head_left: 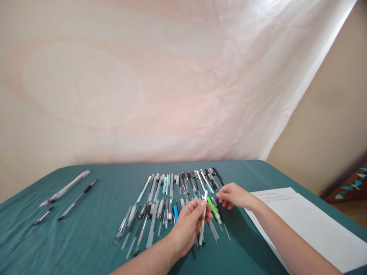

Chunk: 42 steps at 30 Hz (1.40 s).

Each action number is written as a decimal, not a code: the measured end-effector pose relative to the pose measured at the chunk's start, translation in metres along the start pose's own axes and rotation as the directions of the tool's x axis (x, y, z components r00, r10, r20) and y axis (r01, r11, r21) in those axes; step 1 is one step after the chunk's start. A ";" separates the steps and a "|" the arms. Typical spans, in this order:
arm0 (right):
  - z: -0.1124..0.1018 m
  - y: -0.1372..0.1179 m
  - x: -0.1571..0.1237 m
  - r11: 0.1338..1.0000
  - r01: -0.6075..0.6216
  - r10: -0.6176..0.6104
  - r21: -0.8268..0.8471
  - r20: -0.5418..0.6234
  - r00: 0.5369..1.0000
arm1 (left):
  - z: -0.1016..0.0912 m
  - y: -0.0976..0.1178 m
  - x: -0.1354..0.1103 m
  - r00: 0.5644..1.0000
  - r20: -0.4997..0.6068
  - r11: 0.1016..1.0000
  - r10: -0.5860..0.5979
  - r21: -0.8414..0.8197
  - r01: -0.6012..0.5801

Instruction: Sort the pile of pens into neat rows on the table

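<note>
My left hand (191,219) is closed around a slim white pen (203,217), its capped end pointing up and away from me. To its right, my right hand (233,196) hovers over the edge of the pens with loosely bent fingers, and I see nothing in them. A bright green pen (213,210) lies between the two hands. Beneath and beyond them, two rough rows of pens and clear-barrelled refills spread over the cloth, among them a blue-capped pen (176,212) left of my left hand, which hides part of the near row.
A dark green cloth (97,236) covers the table. Apart on the left lie a long wrapped pen (65,188), a black-gripped pen (77,199) and a short pen (43,215). White paper sheets (304,225) lie at right, partly under my right forearm. A pale curtain (172,84) hangs behind.
</note>
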State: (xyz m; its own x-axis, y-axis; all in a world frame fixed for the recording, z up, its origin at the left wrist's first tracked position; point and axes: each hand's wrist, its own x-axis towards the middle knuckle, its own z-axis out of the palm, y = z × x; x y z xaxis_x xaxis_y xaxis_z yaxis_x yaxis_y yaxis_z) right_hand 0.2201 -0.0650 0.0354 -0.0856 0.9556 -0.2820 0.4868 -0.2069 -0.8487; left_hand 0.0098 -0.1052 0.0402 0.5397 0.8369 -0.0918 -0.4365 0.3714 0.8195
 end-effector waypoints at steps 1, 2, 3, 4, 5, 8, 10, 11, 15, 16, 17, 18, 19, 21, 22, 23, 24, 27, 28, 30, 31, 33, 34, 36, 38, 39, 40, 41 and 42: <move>-0.001 -0.006 -0.004 0.999 0.038 -0.039 -0.008 -0.014 0.999 | 0.000 0.001 0.000 1.000 -0.014 1.000 0.026 0.001 -0.026; -0.001 -0.013 -0.008 0.997 0.082 -0.082 -0.009 -0.024 0.996 | 0.001 0.003 -0.001 0.998 -0.033 0.999 0.052 0.009 -0.051; 0.000 -0.021 -0.014 0.992 0.129 -0.129 -0.001 -0.019 0.991 | 0.002 0.005 -0.001 0.996 -0.054 0.997 0.074 0.021 -0.073; 0.002 -0.029 -0.020 0.985 0.173 -0.174 0.023 0.005 0.985 | 0.003 0.006 -0.002 0.993 -0.074 0.995 0.092 0.034 -0.090; 0.005 -0.038 -0.027 0.978 0.202 -0.204 0.054 0.039 0.978 | 0.003 0.008 -0.002 0.990 -0.090 0.994 0.107 0.043 -0.104; 0.019 -0.058 -0.045 0.967 0.225 -0.241 0.116 0.143 0.960 | 0.005 0.010 -0.002 0.984 -0.104 0.990 0.142 0.038 -0.139; 0.029 -0.065 -0.052 0.969 0.216 -0.236 0.123 0.188 0.953 | 0.005 0.009 -0.002 0.984 -0.092 0.988 0.153 0.025 -0.152; 0.033 -0.066 -0.053 0.969 0.215 -0.235 0.120 0.188 0.954 | 0.005 0.008 -0.002 0.985 -0.084 0.989 0.151 0.018 -0.150; 0.040 -0.064 -0.054 0.969 0.223 -0.240 0.108 0.190 0.952 | 0.004 0.005 0.000 0.993 -0.035 0.994 0.113 -0.002 -0.114; 0.039 -0.062 -0.053 0.970 0.219 -0.236 0.105 0.198 0.951 | 0.004 0.004 0.000 0.994 -0.037 0.995 0.104 -0.005 -0.104; 0.036 -0.060 -0.052 0.973 0.211 -0.227 0.098 0.197 0.954 | 0.004 0.004 0.000 0.994 -0.051 0.996 0.093 -0.009 -0.093; 0.032 -0.057 -0.049 0.976 0.199 -0.211 0.086 0.183 0.960 | 0.003 0.003 0.000 0.994 -0.073 0.996 0.081 -0.014 -0.083; 0.027 -0.053 -0.047 0.981 0.181 -0.189 0.064 0.161 0.969 | 0.003 0.003 0.000 0.992 -0.102 0.997 0.072 -0.018 -0.074; 0.016 -0.042 -0.039 0.993 0.122 -0.121 -0.001 0.105 0.987 | 0.002 0.003 0.001 0.987 -0.151 0.998 0.062 -0.014 -0.065; 0.010 -0.035 -0.034 0.996 0.077 -0.073 -0.049 0.079 0.994 | 0.001 0.003 0.001 0.984 -0.165 0.998 0.063 -0.007 -0.065; 0.005 -0.028 -0.029 0.994 0.022 -0.016 -0.107 0.050 0.999 | 0.001 0.003 0.001 0.983 -0.171 0.998 0.067 0.001 -0.068; 0.000 -0.021 -0.024 0.985 -0.050 0.055 -0.162 0.028 0.998 | 0.000 0.003 0.001 0.983 -0.170 0.998 0.070 0.008 -0.070; -0.007 -0.004 -0.014 0.954 -0.191 0.209 -0.231 0.056 0.976 | -0.001 0.003 0.001 0.986 -0.147 0.997 0.078 0.025 -0.075; -0.008 0.000 -0.011 0.950 -0.209 0.234 -0.234 0.082 0.969 | -0.001 0.003 0.001 0.987 -0.143 0.997 0.078 0.032 -0.074; -0.007 0.005 -0.009 0.949 -0.218 0.252 -0.228 0.129 0.959 | -0.001 0.003 0.001 0.986 -0.149 0.996 0.080 0.042 -0.074; -0.006 0.006 -0.009 0.949 -0.218 0.255 -0.227 0.147 0.956 | 0.000 0.003 0.001 0.985 -0.154 0.996 0.081 0.044 -0.075; -0.003 0.007 -0.008 0.948 -0.217 0.261 -0.233 0.178 0.949 | 0.000 0.003 0.001 0.984 -0.157 0.996 0.080 0.045 -0.074; -0.002 0.007 -0.008 0.947 -0.217 0.265 -0.238 0.191 0.945 | 0.000 0.003 0.001 0.985 -0.157 0.996 0.078 0.044 -0.071; -0.001 0.007 -0.008 0.946 -0.213 0.264 -0.244 0.201 0.943 | 0.001 0.003 0.001 0.986 -0.152 0.997 0.072 0.046 -0.066; 0.000 0.006 -0.008 0.948 -0.203 0.252 -0.244 0.194 0.948 | 0.002 0.003 0.002 0.987 -0.145 0.997 0.067 0.050 -0.061; 0.000 0.006 -0.008 0.949 -0.197 0.246 -0.245 0.187 0.951 | 0.002 0.004 0.002 0.988 -0.140 0.997 0.066 0.052 -0.059; 0.000 0.007 -0.008 0.950 -0.191 0.239 -0.249 0.181 0.954 | 0.002 0.004 0.002 0.989 -0.134 0.997 0.064 0.052 -0.058; 0.000 0.007 -0.008 0.950 -0.185 0.233 -0.253 0.176 0.956 | 0.002 0.005 0.002 0.990 -0.127 0.997 0.065 0.049 -0.059; 0.000 0.008 -0.008 0.949 -0.180 0.229 -0.258 0.175 0.958 | 0.001 0.006 0.002 0.990 -0.122 0.997 0.068 0.042 -0.063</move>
State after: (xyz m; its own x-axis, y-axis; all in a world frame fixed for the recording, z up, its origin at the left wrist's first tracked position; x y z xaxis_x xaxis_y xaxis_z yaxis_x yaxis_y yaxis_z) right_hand 0.2252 -0.0741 0.0309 -0.1222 0.8310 -0.5426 0.7017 -0.3143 -0.6394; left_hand 0.0093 -0.1017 0.0454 0.4164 0.9032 -0.1042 -0.4390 0.3002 0.8469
